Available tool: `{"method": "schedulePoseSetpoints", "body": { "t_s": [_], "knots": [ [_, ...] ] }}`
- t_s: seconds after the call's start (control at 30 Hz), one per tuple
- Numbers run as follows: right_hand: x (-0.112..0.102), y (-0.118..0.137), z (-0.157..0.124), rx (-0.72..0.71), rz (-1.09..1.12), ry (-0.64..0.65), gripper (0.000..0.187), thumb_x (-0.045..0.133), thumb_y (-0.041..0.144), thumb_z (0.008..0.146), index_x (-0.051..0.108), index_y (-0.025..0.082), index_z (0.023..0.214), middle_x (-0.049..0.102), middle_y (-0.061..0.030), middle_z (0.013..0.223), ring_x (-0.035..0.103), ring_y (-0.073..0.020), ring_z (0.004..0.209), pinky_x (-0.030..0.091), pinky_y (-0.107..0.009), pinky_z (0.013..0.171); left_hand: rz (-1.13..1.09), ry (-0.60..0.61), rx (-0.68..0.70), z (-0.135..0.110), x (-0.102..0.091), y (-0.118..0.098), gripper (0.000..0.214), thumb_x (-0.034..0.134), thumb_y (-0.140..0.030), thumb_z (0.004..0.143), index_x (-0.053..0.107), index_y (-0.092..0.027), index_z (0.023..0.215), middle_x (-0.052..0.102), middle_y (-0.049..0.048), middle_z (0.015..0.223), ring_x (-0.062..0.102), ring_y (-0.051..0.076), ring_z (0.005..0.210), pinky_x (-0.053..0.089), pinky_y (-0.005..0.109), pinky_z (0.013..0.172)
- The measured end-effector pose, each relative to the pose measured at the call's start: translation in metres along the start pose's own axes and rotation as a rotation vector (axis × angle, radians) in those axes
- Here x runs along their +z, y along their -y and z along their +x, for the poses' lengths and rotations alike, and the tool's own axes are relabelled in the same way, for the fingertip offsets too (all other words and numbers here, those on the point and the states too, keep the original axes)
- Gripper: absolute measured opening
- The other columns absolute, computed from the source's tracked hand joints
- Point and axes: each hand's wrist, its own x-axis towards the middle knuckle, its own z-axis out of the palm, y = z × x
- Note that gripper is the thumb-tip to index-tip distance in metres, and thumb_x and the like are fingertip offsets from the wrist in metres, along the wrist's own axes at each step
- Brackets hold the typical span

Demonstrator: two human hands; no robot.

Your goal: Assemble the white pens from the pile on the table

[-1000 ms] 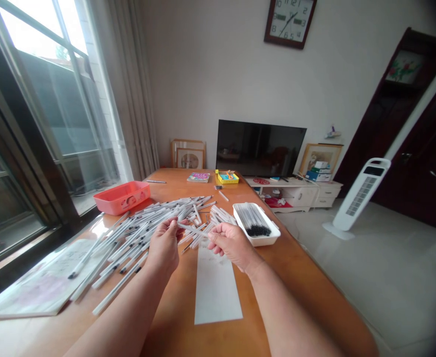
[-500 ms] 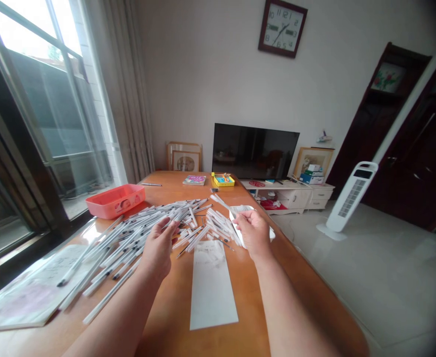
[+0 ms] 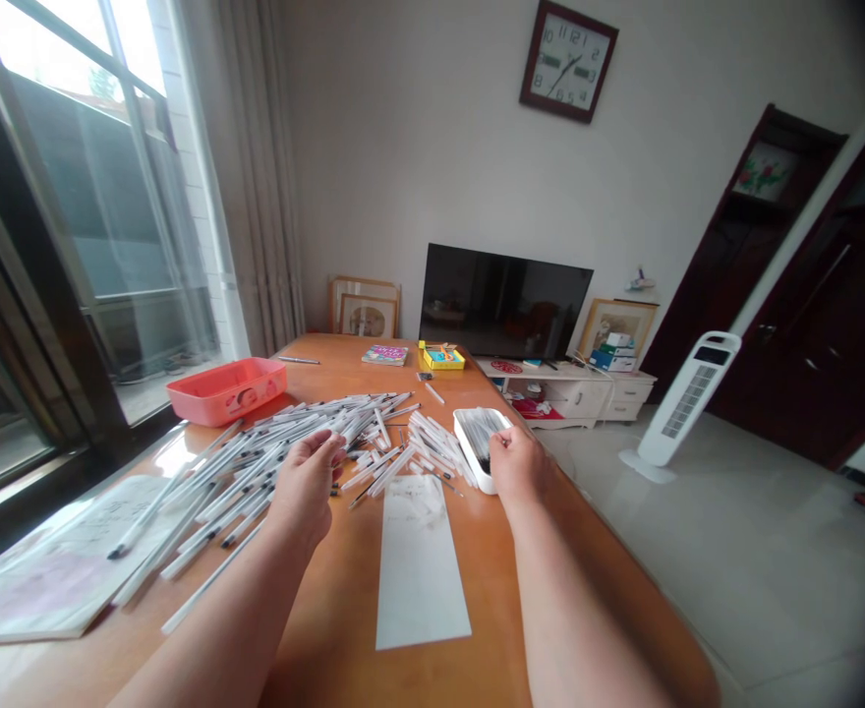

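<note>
My left hand [image 3: 305, 484] is in a pinch, thumb against the fingers, over the near edge of a heap of white pen barrels [image 3: 256, 457], some with black ends. I cannot make out anything between its fingertips. On the right, my right hand [image 3: 522, 468] is closed at the edge of a white tray [image 3: 486, 482] holding thin clear and dark-tipped sticks. Its fingertips are hidden, and so is anything in them. Short white pen caps [image 3: 436, 447] lie in a pile left of the tray. In front of them rests a smudged white paper strip [image 3: 422, 580].
A red plastic basket [image 3: 227, 395] stands at the left by the window. At the left front lies an open notebook [image 3: 41, 580]. A small book [image 3: 384, 356], a yellow box [image 3: 442, 358] and a single pen [image 3: 299, 360] are at the table's far end.
My right hand has moved down and right to the tray; the thin white stick it held up no longer shows in it. My left thumb and fingers have come together.
</note>
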Motion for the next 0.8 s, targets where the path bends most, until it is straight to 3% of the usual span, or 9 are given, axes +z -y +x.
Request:
{"method": "schedulePoseSetpoints", "body": {
  "t_s": [0.2,0.5,0.8],
  "knots": [
    [0.0006,0.0040,-0.0029,0.008,-0.088,0.138,0.019,0.061,0.036,0.084,0.075,0.024,0.081,0.072,-0.0086,0.089,0.060,-0.0265,0.090,0.033,-0.036,0.075,0.004,-0.025,-0.004,0.0005,-0.0017,-0.0015,0.057,0.083,-0.040,0.061,0.065,-0.017,0.110,0.068,0.0065,0.100,0.062,0.017,0.086,0.042,0.029,0.072],
    [0.0032,0.0037,-0.0012,0.045,-0.142,0.242,0.021,0.061,0.043,0.084,0.076,0.028,0.085,0.074,-0.0073,0.099,0.059,-0.0320,0.104,0.035,-0.046,0.089,0.027,-0.058,-0.025,0.0053,-0.0049,-0.0025,0.052,0.081,-0.037,0.062,0.066,-0.017,0.108,0.069,0.0072,0.103,0.062,0.017,0.086,0.042,0.029,0.072],
    [-0.0029,0.0056,-0.0026,0.017,-0.093,0.175,0.021,0.058,0.037,0.085,0.075,0.025,0.091,0.073,-0.0083,0.095,0.061,-0.0274,0.093,0.037,-0.034,0.075,0.038,-0.055,-0.009,0.0084,-0.0103,-0.0024,0.052,0.078,-0.042,0.065,0.065,-0.018,0.109,0.070,0.0070,0.102,0.061,0.015,0.082,0.042,0.029,0.072]
  ]
}}
